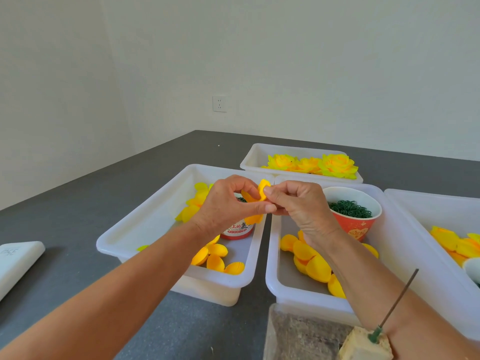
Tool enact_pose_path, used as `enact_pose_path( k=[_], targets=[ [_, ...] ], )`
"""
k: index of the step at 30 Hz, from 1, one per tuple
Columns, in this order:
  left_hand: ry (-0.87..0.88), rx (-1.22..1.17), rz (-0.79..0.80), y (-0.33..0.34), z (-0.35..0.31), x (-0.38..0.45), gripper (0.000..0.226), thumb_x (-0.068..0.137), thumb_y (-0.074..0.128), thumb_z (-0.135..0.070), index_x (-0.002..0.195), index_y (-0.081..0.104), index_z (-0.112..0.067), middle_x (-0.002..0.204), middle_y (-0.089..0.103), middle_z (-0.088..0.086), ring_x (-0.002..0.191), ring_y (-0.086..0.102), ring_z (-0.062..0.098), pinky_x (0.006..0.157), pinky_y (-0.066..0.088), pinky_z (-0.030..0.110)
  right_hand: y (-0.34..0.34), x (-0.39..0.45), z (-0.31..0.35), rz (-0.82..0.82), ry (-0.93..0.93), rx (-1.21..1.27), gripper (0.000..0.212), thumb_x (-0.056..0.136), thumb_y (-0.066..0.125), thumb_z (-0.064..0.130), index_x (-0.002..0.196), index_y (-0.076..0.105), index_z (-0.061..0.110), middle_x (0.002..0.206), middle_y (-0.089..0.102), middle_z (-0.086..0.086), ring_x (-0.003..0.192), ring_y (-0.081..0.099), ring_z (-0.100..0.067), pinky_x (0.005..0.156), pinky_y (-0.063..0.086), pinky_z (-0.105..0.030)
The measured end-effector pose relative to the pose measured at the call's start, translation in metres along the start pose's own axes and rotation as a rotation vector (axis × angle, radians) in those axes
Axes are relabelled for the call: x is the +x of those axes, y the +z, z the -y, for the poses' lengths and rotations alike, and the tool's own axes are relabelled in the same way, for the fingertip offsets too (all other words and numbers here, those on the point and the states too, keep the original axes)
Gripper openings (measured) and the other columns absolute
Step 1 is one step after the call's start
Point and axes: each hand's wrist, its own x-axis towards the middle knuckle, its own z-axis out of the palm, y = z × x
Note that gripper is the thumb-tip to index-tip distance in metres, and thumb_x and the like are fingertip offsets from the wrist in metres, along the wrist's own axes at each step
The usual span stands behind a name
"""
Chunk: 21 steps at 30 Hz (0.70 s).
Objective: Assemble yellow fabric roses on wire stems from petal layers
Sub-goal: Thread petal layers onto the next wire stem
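Head view, left to right. A white slab point(15, 266) lies at the left edge of the grey table point(78, 203). Next comes the left bin point(145, 229), holding loose yellow petals point(220, 258) along its right side and a red cup point(237, 229), mostly hidden behind the left hand point(223, 203). That hand is raised above the bin with thumb and forefinger curled, pinching a yellow-orange petal layer point(253, 201). The right hand point(298, 203) meets it just beside, fingertips pinching the same layer from the right; both hands thus grip it, held in the air over the seam between the left bin and the middle bin point(285, 281). A thin stem may run between the fingers, but it cannot be made out. The middle bin holds more petals point(311, 261) near its front, partly under the right forearm, and at its far end a red paper cup point(355, 216) filled with small green rings point(348, 209). Behind these two bins stands a far bin point(254, 157) with finished yellow roses point(337, 165) in a row. In the near foreground a green wire stem point(397, 302) stands tilted in a pale foam block point(363, 346), beside a clear tray point(298, 333). At the far right, a fourth bin point(428, 203) holds further yellow layers point(452, 242).
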Motion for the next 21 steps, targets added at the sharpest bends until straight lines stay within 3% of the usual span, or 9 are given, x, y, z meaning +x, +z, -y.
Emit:
enact_pose_path(
  k=[3,7,11,13,15,17,19,21],
  targets=[
    [-0.016,0.008,0.019,-0.001,0.002,0.002,0.017,0.065,0.082,-0.029,0.075,0.07,-0.022,0.091,0.064,-0.014,0.085,0.062,-0.002,0.075,0.049,0.015,0.001,0.0,0.001,0.052,-0.003,-0.016,0.01,0.083,0.068,0.015,0.073,0.072,0.013,0.063,0.07,0.002,0.063,0.064,-0.009,0.068,0.056,-0.025],
    [-0.034,-0.011,-0.021,-0.004,0.003,0.003,0.011,0.077,0.075,-0.017,0.071,0.068,-0.023,0.098,0.063,-0.009,0.093,0.061,0.008,0.083,0.049,0.024,-0.001,0.001,0.001,0.117,0.008,-0.054,0.015,0.088,0.063,0.011,0.078,0.071,0.019,0.065,0.07,0.006,0.065,0.066,-0.004,0.069,0.055,-0.022],
    [-0.026,-0.083,-0.026,-0.005,0.0,0.002,0.009,0.083,0.068,-0.01,0.074,0.068,-0.009,0.109,0.063,-0.004,0.096,0.061,0.01,0.079,0.048,0.016,0.001,0.001,0.001,0.068,-0.017,-0.089,0.014,0.085,0.066,0.008,0.087,0.071,0.021,0.079,0.07,0.004,0.074,0.064,-0.004,0.072,0.054,-0.02],
    [-0.044,-0.205,-0.021,-0.007,-0.001,0.003,0.011,0.085,0.064,-0.008,0.081,0.065,0.003,0.116,0.063,0.003,0.099,0.061,0.014,0.088,0.048,0.024,0.0,0.004,0.001,-0.025,-0.053,-0.109,0.018,0.084,0.068,0.011,0.1,0.069,0.018,0.095,0.068,0.004,0.079,0.06,0.002,0.075,0.048,-0.012],
    [-0.071,-0.384,0.028,-0.01,-0.005,0.002,0.016,0.087,0.059,-0.006,0.092,0.062,0.009,0.106,0.066,0.014,0.092,0.063,0.022,0.09,0.049,0.036,-0.001,0.005,0.002,-0.001,-0.012,-0.093,0.031,0.086,0.065,0.017,0.117,0.063,0.016,0.107,0.065,0.005,0.092,0.058,0.002,0.08,0.044,-0.009],
    [-0.083,-0.509,0.098,-0.011,-0.009,0.001,0.012,0.087,0.056,-0.007,0.09,0.063,0.002,0.086,0.069,0.011,0.079,0.063,0.021,0.08,0.053,0.033,-0.001,0.005,0.002,0.102,0.072,-0.047,0.034,0.089,0.062,0.019,0.123,0.06,0.014,0.111,0.067,-0.002,0.098,0.061,-0.007,0.085,0.047,-0.019],
    [-0.096,-0.521,0.122,-0.01,-0.01,0.001,0.008,0.087,0.055,-0.008,0.083,0.061,-0.005,0.077,0.065,0.008,0.072,0.06,0.02,0.073,0.052,0.029,-0.002,0.005,0.005,0.134,0.142,0.016,0.032,0.089,0.061,0.017,0.12,0.062,0.009,0.106,0.069,-0.012,0.092,0.064,-0.017,0.084,0.052,-0.032],
    [-0.104,-0.495,0.098,-0.009,-0.008,0.002,0.009,0.089,0.055,-0.006,0.081,0.059,-0.006,0.077,0.063,0.009,0.07,0.059,0.019,0.069,0.053,0.027,-0.005,0.006,0.006,0.103,0.177,0.148,0.027,0.087,0.061,0.009,0.114,0.063,0.006,0.095,0.07,-0.012,0.081,0.067,-0.018,0.073,0.057,-0.032]
  ],
)
